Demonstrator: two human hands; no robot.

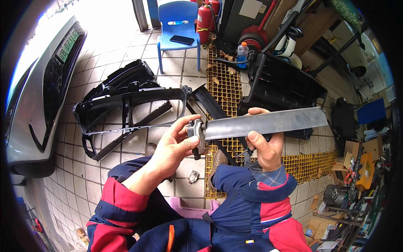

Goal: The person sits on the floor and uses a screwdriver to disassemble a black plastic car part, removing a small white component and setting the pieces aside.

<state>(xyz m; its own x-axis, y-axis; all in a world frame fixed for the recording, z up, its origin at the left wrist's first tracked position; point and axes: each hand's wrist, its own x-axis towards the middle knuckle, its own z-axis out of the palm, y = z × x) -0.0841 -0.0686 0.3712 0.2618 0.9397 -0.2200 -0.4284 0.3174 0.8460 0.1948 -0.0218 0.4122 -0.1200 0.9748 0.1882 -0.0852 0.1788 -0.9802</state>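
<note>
**Inspector:** Tiled workshop floor, pale square tiles, with a yellow grating running down the middle. State what is in hand.

**Assistant:** One long flat grey trim strip, held roughly level at chest height above the person's knees. Its left end carries a small grey metal bracket.

**Inspector:** Left hand?

**Assistant:** The left hand is closed on the bracket end, thumb on top, fingers curled beneath. A short dark stub hangs below the bracket; I cannot tell what it is.

**Inspector:** Right hand?

**Assistant:** The right hand grips the strip near its middle, thumb over the upper edge, fingers wrapped under the lower edge. Both sleeves are navy and red.

**Inspector:** Surroundings?

**Assistant:** A black plastic grille frame lies on the tiles ahead and left of the hands, well apart from them. A second black panel rests beyond the strip, partly on the grating. A silver car bumper fills the left edge. A blue chair stands at the far side with a dark phone on its seat, a red fire extinguisher just beside it. A small metal part lies on the tiles between the knees. Cardboard boxes crowd the right edge.
</note>
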